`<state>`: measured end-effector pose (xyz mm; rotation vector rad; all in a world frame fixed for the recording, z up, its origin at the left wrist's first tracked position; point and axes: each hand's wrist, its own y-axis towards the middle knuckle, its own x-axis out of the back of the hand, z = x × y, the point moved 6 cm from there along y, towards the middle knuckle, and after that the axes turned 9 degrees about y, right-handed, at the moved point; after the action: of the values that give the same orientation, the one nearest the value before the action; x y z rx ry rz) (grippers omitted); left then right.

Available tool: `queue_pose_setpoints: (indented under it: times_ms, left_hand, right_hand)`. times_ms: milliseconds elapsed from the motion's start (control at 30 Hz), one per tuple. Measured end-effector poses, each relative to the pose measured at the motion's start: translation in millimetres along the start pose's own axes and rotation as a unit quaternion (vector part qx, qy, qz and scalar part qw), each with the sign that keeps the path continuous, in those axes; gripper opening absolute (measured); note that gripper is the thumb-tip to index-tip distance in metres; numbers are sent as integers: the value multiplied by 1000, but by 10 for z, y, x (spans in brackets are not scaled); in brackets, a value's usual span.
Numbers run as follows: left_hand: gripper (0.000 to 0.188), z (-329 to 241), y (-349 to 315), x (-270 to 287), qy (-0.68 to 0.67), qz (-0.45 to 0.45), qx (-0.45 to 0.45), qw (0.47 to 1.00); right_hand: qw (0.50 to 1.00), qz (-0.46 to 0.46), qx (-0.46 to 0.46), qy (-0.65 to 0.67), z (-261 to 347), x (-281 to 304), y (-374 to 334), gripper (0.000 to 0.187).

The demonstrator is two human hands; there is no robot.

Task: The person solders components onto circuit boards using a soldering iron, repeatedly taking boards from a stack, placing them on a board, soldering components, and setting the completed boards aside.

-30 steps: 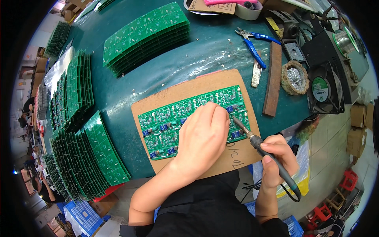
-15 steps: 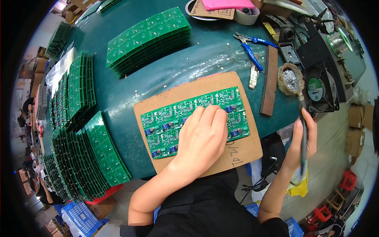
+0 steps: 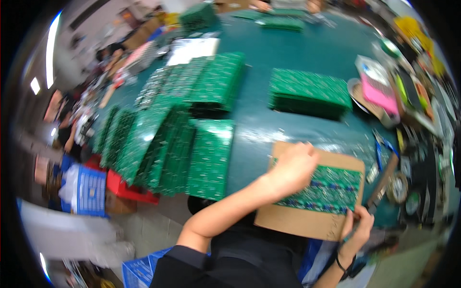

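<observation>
A green circuit board (image 3: 331,189) with rows of small dark blue parts lies on a brown board (image 3: 307,223) near the table's front edge. Above its upper left part, my left hand (image 3: 293,170) is closed with fingers curled; what they hold, if anything, is hidden. My right hand (image 3: 357,228) is beside the board's lower right corner, fingers closed around the dark handle of a soldering iron (image 3: 372,208). Blur hides the iron's tip, which points up toward the wooden strip (image 3: 386,174).
Several stacks of green boards (image 3: 211,158) stand at the left, another stack (image 3: 309,91) beyond the brown board. Blue-handled cutters (image 3: 379,151) and a round tip-cleaner pot (image 3: 397,187) are at the right. Across the table are another person's hands (image 3: 261,6).
The view has swung left and blurred. My left hand has lifted from mid-board toward its upper left; my right hand has come from the tip-cleaner pot to the board's lower right corner.
</observation>
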<state>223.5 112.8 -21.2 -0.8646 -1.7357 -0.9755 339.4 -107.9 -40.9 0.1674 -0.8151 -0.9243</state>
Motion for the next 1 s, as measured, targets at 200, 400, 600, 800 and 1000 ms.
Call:
queue_pose_setpoints:
  times_ms: [200, 400, 600, 800, 1000]
  left_hand:
    - [14, -359, -735, 1220, 9, -103, 9, 995]
    - [19, -8, -1272, 1512, 251, -196, 161, 934]
    - [17, 658, -1506, 1177, 312, -163, 262, 899]
    - [15, 860, -1548, 925, 289, -117, 331, 891]
    - [17, 968, -1550, 649, 163, -19, 409, 898]
  right_hand:
    - [981, -27, -90, 172, -21, 64, 53, 9]
    - [969, -25, -98, 224, 39, 57, 159, 5]
    - [970, 50, -63, 228, 76, -90, 60, 8]
    - [977, 31, -66, 199, 77, -12, -34, 7]
    - [982, 120, -1, 145, -81, 113, -211, 16]
